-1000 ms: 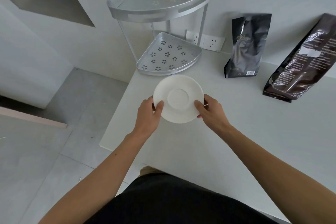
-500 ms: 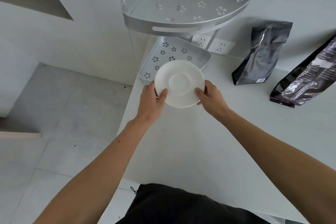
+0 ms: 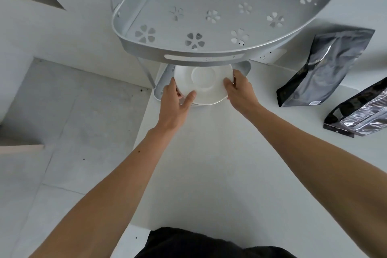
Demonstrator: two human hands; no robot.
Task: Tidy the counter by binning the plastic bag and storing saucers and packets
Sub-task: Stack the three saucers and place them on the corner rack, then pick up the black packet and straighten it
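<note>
A white saucer (image 3: 204,84) is held from both sides: my left hand (image 3: 177,102) grips its left rim and my right hand (image 3: 238,90) its right rim. A second rim edge shows just below it, so it may be a small stack. The saucer sits over the lower tier (image 3: 162,88) of a silver corner rack, and its far edge is hidden under the rack's upper tier (image 3: 205,56). Two dark foil packets stand on the white counter (image 3: 209,163) to the right: one upright (image 3: 322,71), one leaning at the frame edge (image 3: 360,115).
The rack stands at the counter's far left corner against the wall. A wall socket (image 3: 266,56) shows behind it. The counter's left edge drops to a grey tiled floor (image 3: 62,132).
Both hands have carried the saucer forward from above the open counter to the rack's lower tier, under the upper tier. The view has moved closer to the rack.
</note>
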